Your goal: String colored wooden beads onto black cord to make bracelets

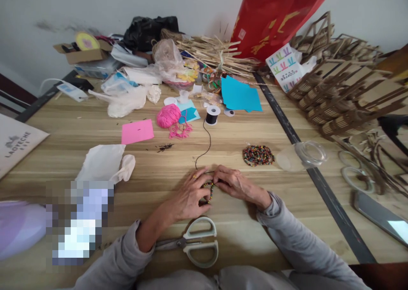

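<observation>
at the near edge of the wooden table (95,133), a pair of scissors (194,241) with pale grey handles lies flat, its blades pointing left under the left forearm. just beyond it the two hands meet in the middle of the table. the left hand (189,196), a ring on one finger, is curled palm down with its fingertips pinched on a short string of coloured beads (210,190); the right hand (234,184) comes in from the right, fingers bent close, and grips the same strand at its far end, so the beads hang in a small curve between the two hands, resting on the table top. from where the fingers meet, a thin black thread (205,147) runs away across the wood to a black spool (212,114) standing upright farther off. to the right of the thread, near the right hand but apart from it, sits a flat heap of loose beads (258,155), and just right of that a clear plastic cup (301,156) lies on its side. to the left, a crumpled white tissue (105,162) lies on the table, with a pink card (137,131) beyond it. farther off a ball of pink yarn (168,116) rests left of the spool, and a sheet of blue paper (239,94) lies to its right. at the far edge, a red bag (270,18) leans on the wall.
</observation>
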